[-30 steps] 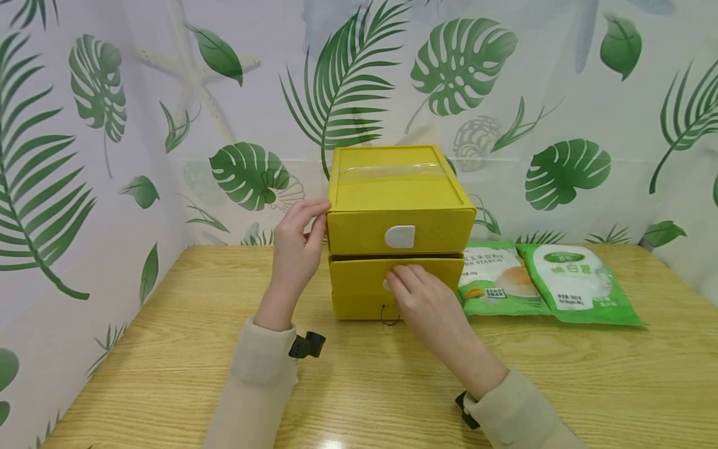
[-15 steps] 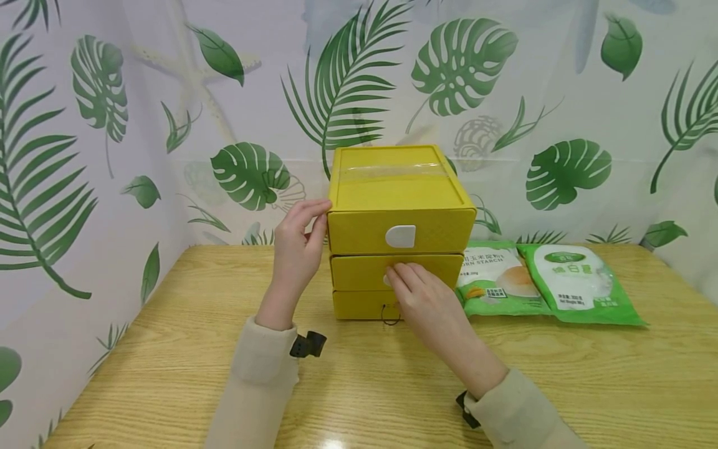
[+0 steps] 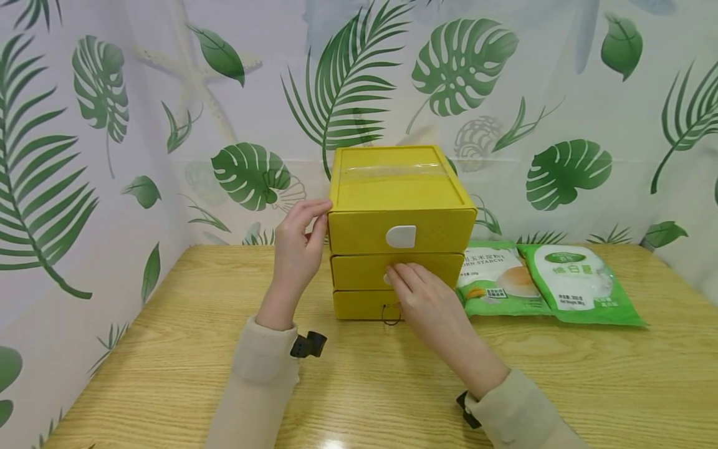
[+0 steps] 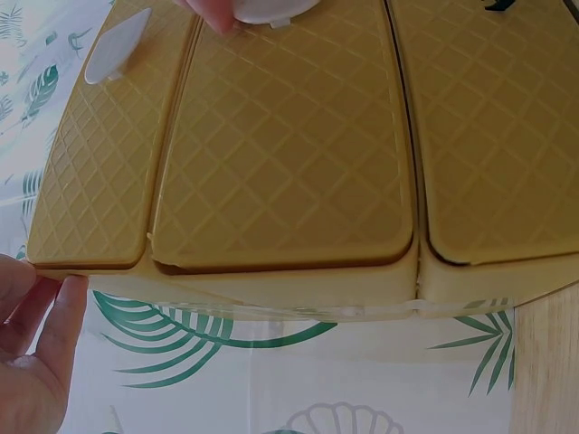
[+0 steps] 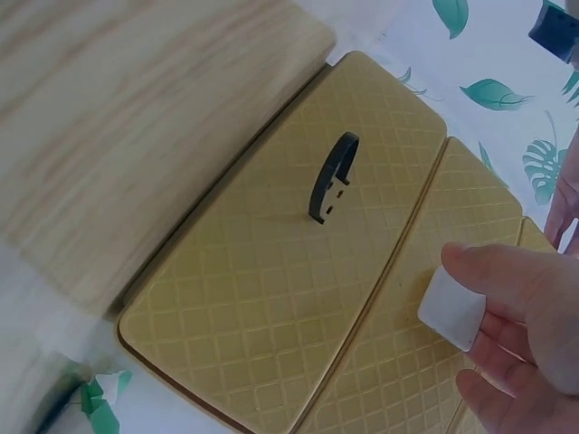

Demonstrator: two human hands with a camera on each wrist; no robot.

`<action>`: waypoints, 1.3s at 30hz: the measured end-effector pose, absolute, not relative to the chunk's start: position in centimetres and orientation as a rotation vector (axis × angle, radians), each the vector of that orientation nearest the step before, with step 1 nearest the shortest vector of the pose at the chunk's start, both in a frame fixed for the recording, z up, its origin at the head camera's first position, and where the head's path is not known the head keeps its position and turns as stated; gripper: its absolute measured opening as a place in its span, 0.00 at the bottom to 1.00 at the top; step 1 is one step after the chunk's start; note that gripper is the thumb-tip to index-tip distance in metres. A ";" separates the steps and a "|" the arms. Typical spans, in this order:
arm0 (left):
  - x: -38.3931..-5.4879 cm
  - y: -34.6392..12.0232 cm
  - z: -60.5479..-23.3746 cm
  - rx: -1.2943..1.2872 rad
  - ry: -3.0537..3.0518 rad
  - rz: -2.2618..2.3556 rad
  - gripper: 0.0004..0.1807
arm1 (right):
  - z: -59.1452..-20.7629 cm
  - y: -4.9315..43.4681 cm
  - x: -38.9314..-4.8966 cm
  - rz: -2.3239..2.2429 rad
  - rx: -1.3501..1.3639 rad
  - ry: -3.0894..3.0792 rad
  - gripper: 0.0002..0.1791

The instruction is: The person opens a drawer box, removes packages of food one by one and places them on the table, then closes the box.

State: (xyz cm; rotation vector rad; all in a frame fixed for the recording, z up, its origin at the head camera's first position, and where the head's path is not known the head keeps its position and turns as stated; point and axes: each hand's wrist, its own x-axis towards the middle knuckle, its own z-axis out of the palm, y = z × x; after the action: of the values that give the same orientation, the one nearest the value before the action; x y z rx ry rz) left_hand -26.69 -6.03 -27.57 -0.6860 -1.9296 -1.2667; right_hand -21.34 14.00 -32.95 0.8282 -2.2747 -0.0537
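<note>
At the left, the person's left hand (image 3: 297,249) was laid, its fingertips touching, against the upper front-left corner of the yellow three-drawer cabinet (image 3: 404,196), grasping nothing; a black wrist mount (image 3: 310,344) sat at its beige cuff (image 3: 266,352). The cabinet stood upright on the wood-grain counter (image 3: 348,386), in front of the leaf-printed backdrop (image 3: 263,100). Its front faced the person, the sides running back, and each drawer front was longest from left to right; the cabinet's own longest axis could not be told. Clear tape (image 3: 392,170) crossed its top. On the top drawer (image 3: 359,232) a white D-shaped tab (image 3: 401,237) pointed its rounded end left. The middle drawer (image 3: 359,272) sat close to flush above the bottom drawer (image 3: 353,305), which bore a black loop (image 5: 320,185). The right hand (image 3: 429,305), well apart from the left, pinched the middle drawer's white pull (image 5: 450,309) between thumb and fingers. Farther right, a corn starch bag (image 3: 502,284) lay flat, partly hidden by the cabinet, with a second green-and-white bag (image 3: 583,284) just beside it, slanting front-right.
</note>
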 end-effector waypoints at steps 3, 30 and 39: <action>-26.8 -6.0 -27.6 -0.692 -1.927 -1.264 0.10 | -32.9 14.0 -21.3 -0.039 0.829 -2.282 0.27; -26.8 -6.0 -27.7 -0.684 -1.933 -1.282 0.10 | -33.3 13.7 -21.1 0.138 0.950 -2.306 0.22; -26.8 -6.0 -27.8 -0.685 -1.930 -1.273 0.10 | -33.8 13.6 -21.0 0.106 0.918 -2.432 0.23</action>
State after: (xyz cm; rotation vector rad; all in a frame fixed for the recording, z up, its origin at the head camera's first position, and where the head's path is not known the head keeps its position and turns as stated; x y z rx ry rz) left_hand -26.83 -6.02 -27.77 -0.6848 -1.9300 -1.2727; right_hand -21.04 13.65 -33.76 0.9183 -2.4316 0.1058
